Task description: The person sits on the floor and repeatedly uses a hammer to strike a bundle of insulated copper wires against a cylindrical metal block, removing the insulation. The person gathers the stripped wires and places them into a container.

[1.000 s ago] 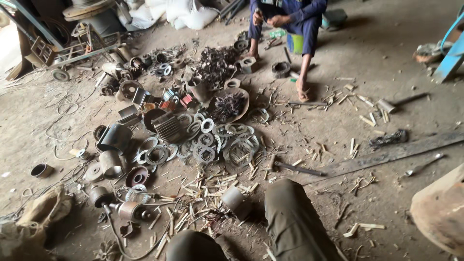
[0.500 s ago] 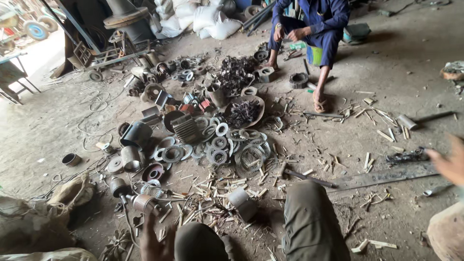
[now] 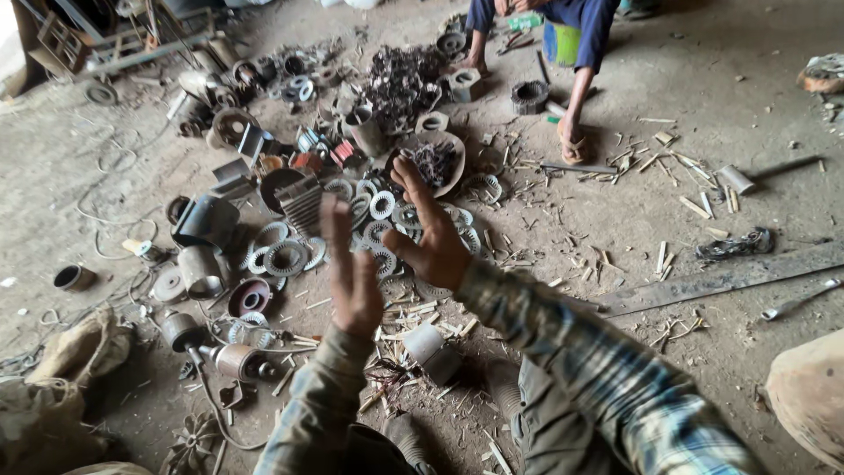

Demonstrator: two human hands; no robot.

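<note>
Seated on the dusty workshop floor (image 3: 703,88), a person in a checked shirt raises both bare hands over a spread of scrap metal, the left hand (image 3: 352,273) and right hand (image 3: 431,233) empty, palms turned toward each other and fingers (image 3: 406,176) spread, gripping nothing. Just beyond and beneath them lie the toothed motor rings (image 3: 286,258), untouched, so the work appears to sit between picks; any reach calls for lowering a hand and closing it on one ring. Farther off, another person (image 3: 576,53) squats by more parts.
</note>
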